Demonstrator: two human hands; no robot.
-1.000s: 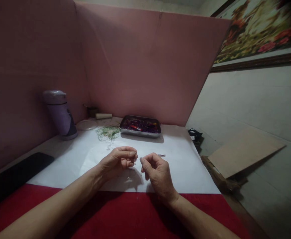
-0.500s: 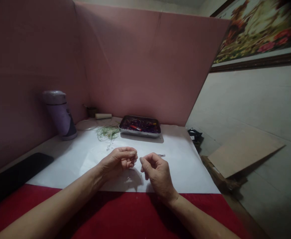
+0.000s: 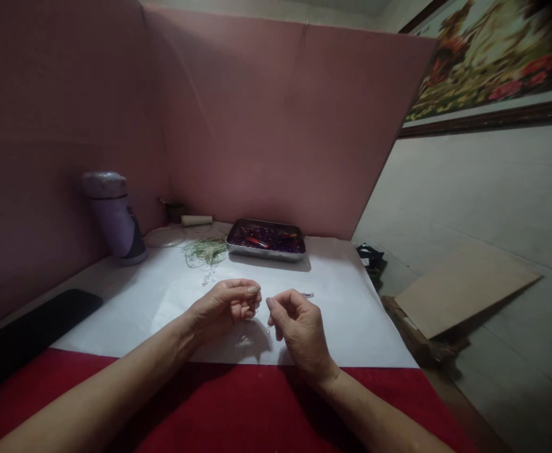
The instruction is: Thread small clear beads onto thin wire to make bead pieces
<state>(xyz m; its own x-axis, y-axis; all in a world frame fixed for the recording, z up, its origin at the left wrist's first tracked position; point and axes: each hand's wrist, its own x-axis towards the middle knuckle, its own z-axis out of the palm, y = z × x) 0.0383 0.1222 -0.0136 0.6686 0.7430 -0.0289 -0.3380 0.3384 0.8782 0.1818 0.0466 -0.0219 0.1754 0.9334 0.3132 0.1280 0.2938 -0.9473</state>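
Both hands hover close together over a white sheet (image 3: 351,314) on the table. My left hand (image 3: 223,307) is curled, its fingertips pinched on something tiny, perhaps a small clear bead near its thumb. My right hand (image 3: 299,330) is also closed in a pinch, thumb and forefinger pointing at the left fingertips; what it holds is too thin to make out. A few small clear beads (image 3: 267,329) dangle or lie just below the gap between the hands. A small metal piece (image 3: 306,294) lies on the sheet just beyond my right hand.
A metal tray (image 3: 265,250) with purple and red bits stands at the back. A tangle of greenish wire (image 3: 204,251), a clear lid (image 3: 164,237), a white roll (image 3: 196,220) and a lilac flask (image 3: 115,216) sit at back left. A black pad (image 3: 30,327) lies at left; pink boards wall the desk.
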